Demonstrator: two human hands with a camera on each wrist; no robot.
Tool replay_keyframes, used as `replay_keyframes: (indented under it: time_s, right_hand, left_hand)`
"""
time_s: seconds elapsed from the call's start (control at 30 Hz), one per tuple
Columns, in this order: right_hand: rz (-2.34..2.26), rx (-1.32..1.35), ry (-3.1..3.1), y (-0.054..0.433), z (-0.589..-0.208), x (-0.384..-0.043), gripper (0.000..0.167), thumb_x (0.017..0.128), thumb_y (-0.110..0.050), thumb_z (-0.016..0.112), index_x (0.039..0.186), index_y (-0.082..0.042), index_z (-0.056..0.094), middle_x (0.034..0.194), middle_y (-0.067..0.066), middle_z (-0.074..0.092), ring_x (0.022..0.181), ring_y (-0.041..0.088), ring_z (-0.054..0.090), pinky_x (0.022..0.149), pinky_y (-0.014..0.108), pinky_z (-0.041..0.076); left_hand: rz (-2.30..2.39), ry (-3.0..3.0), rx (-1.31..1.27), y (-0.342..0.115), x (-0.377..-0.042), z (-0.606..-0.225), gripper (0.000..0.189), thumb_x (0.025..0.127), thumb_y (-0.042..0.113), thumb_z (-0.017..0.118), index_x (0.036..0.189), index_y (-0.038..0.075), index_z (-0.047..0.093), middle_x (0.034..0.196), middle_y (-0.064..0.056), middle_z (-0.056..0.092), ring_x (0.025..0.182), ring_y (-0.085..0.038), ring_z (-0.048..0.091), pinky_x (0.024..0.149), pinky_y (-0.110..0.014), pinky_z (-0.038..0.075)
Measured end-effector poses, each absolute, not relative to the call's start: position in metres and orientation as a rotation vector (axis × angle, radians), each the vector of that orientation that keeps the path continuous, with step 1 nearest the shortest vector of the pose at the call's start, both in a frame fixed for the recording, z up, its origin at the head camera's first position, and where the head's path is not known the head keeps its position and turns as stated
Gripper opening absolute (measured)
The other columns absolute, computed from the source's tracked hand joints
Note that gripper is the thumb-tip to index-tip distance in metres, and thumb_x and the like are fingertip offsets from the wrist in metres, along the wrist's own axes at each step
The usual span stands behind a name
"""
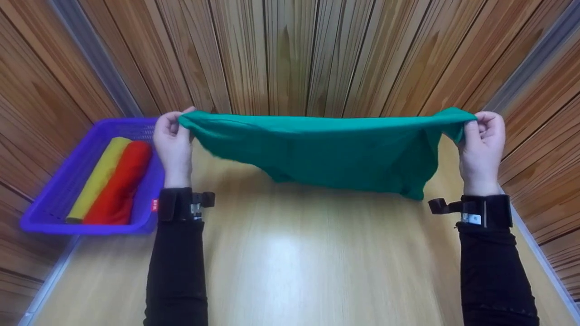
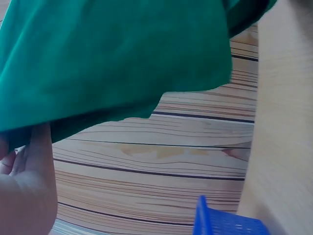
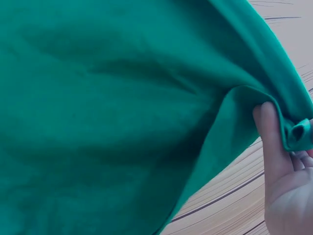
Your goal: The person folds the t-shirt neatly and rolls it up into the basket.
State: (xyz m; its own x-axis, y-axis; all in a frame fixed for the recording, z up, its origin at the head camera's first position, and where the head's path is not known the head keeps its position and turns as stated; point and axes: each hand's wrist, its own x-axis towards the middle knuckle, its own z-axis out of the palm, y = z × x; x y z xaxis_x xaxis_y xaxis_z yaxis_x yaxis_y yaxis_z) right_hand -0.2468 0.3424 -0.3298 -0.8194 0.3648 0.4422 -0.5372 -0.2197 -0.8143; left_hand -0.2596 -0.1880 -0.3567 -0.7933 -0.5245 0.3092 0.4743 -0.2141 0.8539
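Observation:
A green cloth [image 1: 317, 149] is stretched between both hands above the table, its upper edge nearly straight and its lower part hanging down. My left hand [image 1: 173, 145] pinches the cloth's left end; in the left wrist view the thumb of the left hand [image 2: 29, 191] lies against the green fabric [image 2: 117, 54]. At the other end, my right hand [image 1: 482, 147] pinches a bunched corner. The right wrist view shows that hand [image 3: 288, 181] with a fold of the green fabric [image 3: 122, 112] between thumb and fingers.
A purple basket [image 1: 86, 227] stands on the left of the wooden table [image 1: 281, 267], close to the left forearm. In it lie a yellow roll [image 1: 97, 181] and a red roll [image 1: 118, 185] of cloth. Wood-plank walls [image 1: 290, 54] rise behind and at both sides.

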Motion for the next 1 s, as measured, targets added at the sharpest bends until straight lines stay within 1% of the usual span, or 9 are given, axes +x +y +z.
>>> replay_keyframes:
  time_s: [0.23, 0.37, 0.43, 0.53, 0.6, 0.67, 0.77, 0.87, 1.0]
  right_hand:
    - [2.136, 0.31, -1.319, 0.339, -0.328, -0.247, 0.016, 0.097, 0.0, 0.058, 0.106, 0.007, 0.047, 0.087, 0.02, 0.061, 0.076, 0.023, 0.06, 0.081, 0.03, 0.055]
    - [2.085, 0.34, -1.324, 0.339, -0.329, -0.243, 0.013, 0.097, 0.002, 0.057, 0.105, 0.007, 0.048, 0.085, 0.018, 0.059, 0.075, 0.023, 0.058, 0.076, 0.028, 0.052]
    - [2.042, 0.341, -1.342, 0.342, -0.331, -0.239, 0.008, 0.096, 0.005, 0.055, 0.102, 0.007, 0.05, 0.08, 0.016, 0.055, 0.072, 0.021, 0.055, 0.072, 0.028, 0.049]
    - [1.973, 0.349, -1.377, 0.348, -0.338, -0.233, 0.006, 0.092, 0.012, 0.051, 0.095, 0.008, 0.054, 0.075, 0.011, 0.051, 0.068, 0.018, 0.05, 0.066, 0.025, 0.045]
    - [1.915, 0.379, -1.441, 0.355, -0.345, -0.228, 0.009, 0.089, 0.015, 0.049, 0.092, 0.009, 0.056, 0.071, 0.009, 0.048, 0.064, 0.016, 0.045, 0.061, 0.022, 0.04]
    - [1.864, 0.418, -1.525, 0.363, -0.354, -0.223, 0.011, 0.086, 0.016, 0.049, 0.09, 0.011, 0.058, 0.069, 0.007, 0.049, 0.061, 0.014, 0.044, 0.058, 0.02, 0.038]
    - [1.843, 0.437, -1.687, 0.375, -0.368, -0.213, 0.011, 0.085, 0.017, 0.053, 0.09, 0.011, 0.061, 0.069, 0.005, 0.055, 0.061, 0.013, 0.049, 0.06, 0.02, 0.039]
    - [1.793, 0.411, -1.918, 0.384, -0.384, -0.202, 0.011, 0.085, 0.019, 0.057, 0.091, 0.012, 0.062, 0.072, 0.003, 0.061, 0.066, 0.012, 0.053, 0.063, 0.02, 0.042]
    - [1.574, 0.416, -2.291, 0.394, -0.407, -0.193, 0.011, 0.085, 0.019, 0.06, 0.093, 0.011, 0.064, 0.083, -0.004, 0.066, 0.078, 0.009, 0.057, 0.07, 0.019, 0.043]
  left_hand:
    - [-1.91, -1.407, 0.002, -0.191, -0.254, -0.34, 0.009, 0.093, -0.008, 0.06, 0.094, 0.001, 0.061, 0.112, -0.017, 0.07, 0.111, -0.026, 0.064, 0.095, -0.034, 0.05]
    - [-1.866, -1.437, -0.028, -0.195, -0.246, -0.335, 0.005, 0.095, -0.003, 0.06, 0.097, 0.002, 0.062, 0.11, -0.015, 0.071, 0.109, -0.026, 0.064, 0.097, -0.033, 0.048]
    - [-1.832, -1.484, -0.031, -0.198, -0.241, -0.336, 0.006, 0.095, -0.002, 0.06, 0.096, 0.003, 0.062, 0.105, -0.014, 0.072, 0.104, -0.025, 0.066, 0.093, -0.033, 0.05]
    - [-1.761, -1.59, -0.016, -0.201, -0.233, -0.341, 0.011, 0.094, -0.005, 0.058, 0.093, 0.004, 0.063, 0.088, -0.009, 0.07, 0.085, -0.02, 0.065, 0.079, -0.028, 0.05]
    - [-1.729, -1.68, -0.003, -0.204, -0.228, -0.348, 0.015, 0.091, -0.007, 0.057, 0.091, 0.005, 0.064, 0.076, -0.003, 0.064, 0.071, -0.015, 0.059, 0.067, -0.025, 0.047]
    - [-1.715, -1.783, -0.008, -0.207, -0.221, -0.357, 0.016, 0.088, -0.009, 0.054, 0.09, 0.004, 0.065, 0.068, -0.001, 0.056, 0.062, -0.012, 0.052, 0.06, -0.025, 0.044]
    - [-1.73, -1.961, -0.065, -0.212, -0.213, -0.373, 0.016, 0.084, -0.01, 0.053, 0.09, -0.002, 0.065, 0.064, -0.001, 0.056, 0.055, -0.013, 0.053, 0.054, -0.025, 0.046]
    - [-1.735, -2.188, -0.149, -0.217, -0.208, -0.39, 0.015, 0.082, -0.01, 0.053, 0.093, -0.007, 0.064, 0.065, -0.004, 0.061, 0.054, -0.015, 0.059, 0.054, -0.027, 0.051]
    - [-1.759, -2.466, -0.251, -0.224, -0.208, -0.412, 0.014, 0.085, -0.007, 0.055, 0.097, -0.009, 0.061, 0.072, -0.008, 0.063, 0.057, -0.017, 0.062, 0.057, -0.029, 0.054]
